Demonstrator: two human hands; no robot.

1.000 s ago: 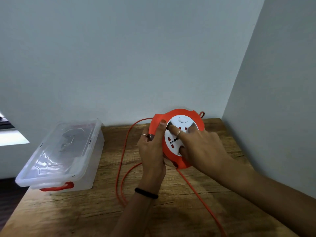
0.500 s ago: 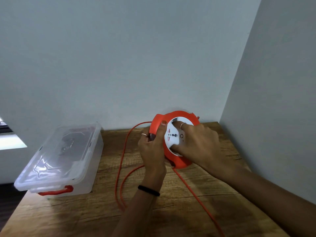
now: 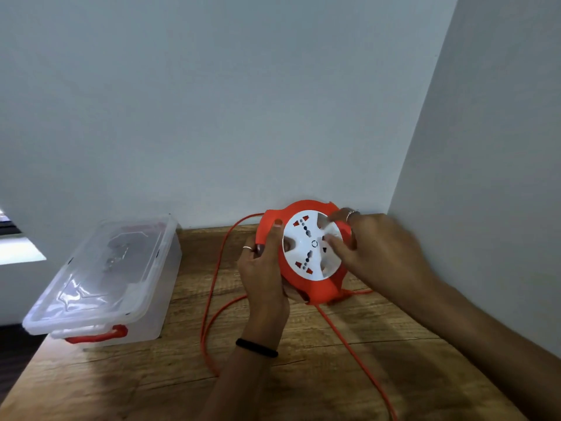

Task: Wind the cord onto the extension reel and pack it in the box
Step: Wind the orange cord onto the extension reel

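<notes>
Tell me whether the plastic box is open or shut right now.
Shut. The clear lid lies flat on the plastic box, and the red latch sits across its near end.

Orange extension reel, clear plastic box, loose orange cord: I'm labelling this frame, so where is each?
Orange extension reel (image 3: 303,250): head view, white socket face.
Clear plastic box (image 3: 100,278): head view, lid top.
Loose orange cord (image 3: 349,341): head view, strand across table.

Wooden table (image 3: 318,378) set against grey walls (image 3: 212,101)
</notes>
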